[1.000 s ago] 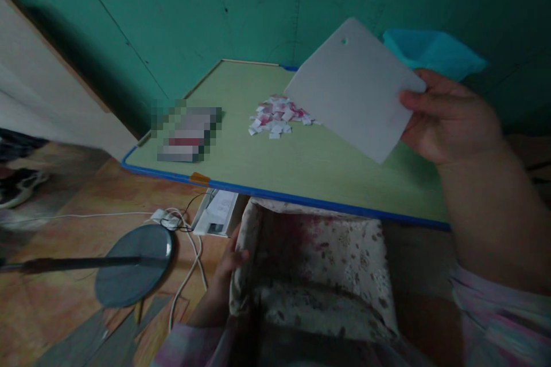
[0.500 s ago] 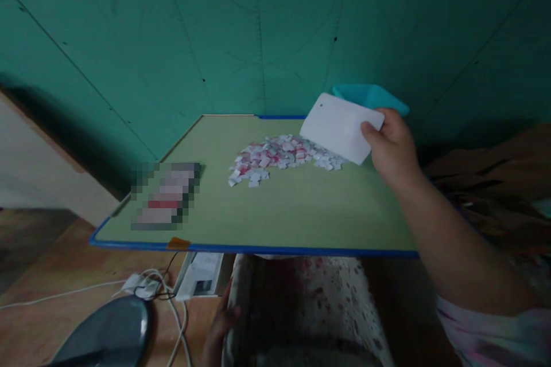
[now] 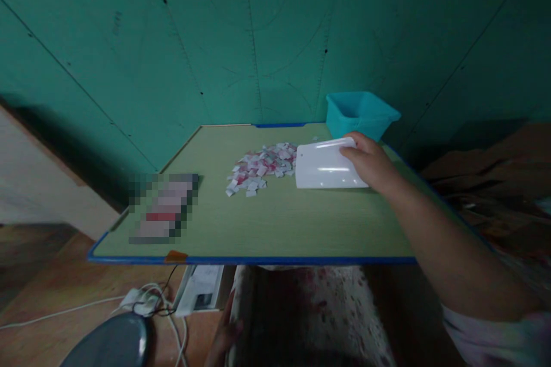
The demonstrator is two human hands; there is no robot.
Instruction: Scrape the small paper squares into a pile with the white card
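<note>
Pale-green, blue-edged worktop [image 3: 293, 226]: thin, glossy white sheet [image 3: 321, 167] beside a heap of small white-and-pink paper-like squares [image 3: 263, 166].
Below the front edge, the left hand [image 3: 226, 334] is against a floral-patterned fabric form [image 3: 348, 315]; its grip cannot be told. A turquoise plastic tub [image 3: 359, 127] stands beyond the right hand [image 3: 369, 161], which pinches the sheet's right end. The sheet's left end is at the heap's right side; contact cannot be told. Expected handling: sheet light, springy, slightly slippery, best gripped by one end; squares easily scattered.
</note>
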